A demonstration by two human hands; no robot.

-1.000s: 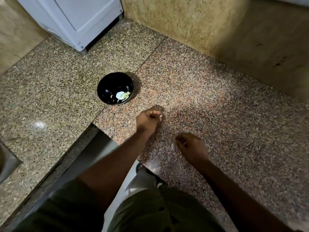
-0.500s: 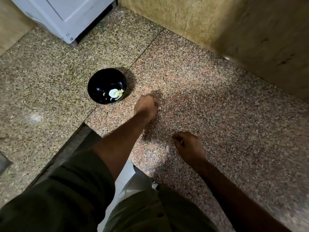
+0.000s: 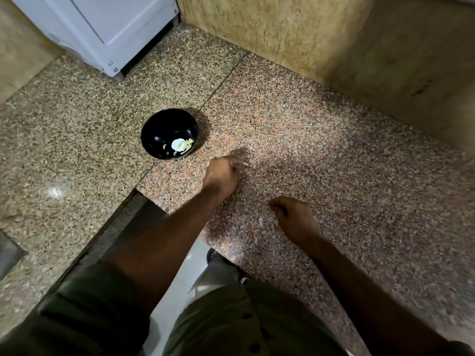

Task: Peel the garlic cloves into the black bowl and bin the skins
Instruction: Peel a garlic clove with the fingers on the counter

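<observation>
The black bowl (image 3: 154, 129) stands on the granite counter with several peeled garlic cloves (image 3: 181, 146) in its bottom. Just right of and nearer than the bowl, my left hand (image 3: 223, 174) rests knuckles up, fingers curled, pinching a pale sliver of garlic skin (image 3: 243, 164) at its tips. My right hand (image 3: 295, 218) lies on the counter closer to me as a closed fist; what is inside it is hidden. A small pale scrap of skin (image 3: 260, 221) lies on the stone just left of that hand.
A white appliance (image 3: 102, 29) stands at the back left corner. Beige stone walls (image 3: 308, 34) close the counter at the back and right. The counter's inner corner edge (image 3: 138, 191) drops to the floor below my left forearm.
My left hand has slid a little forward over the counter, fingers still pinched. The right fist has stayed in place. The view has shifted slightly.
</observation>
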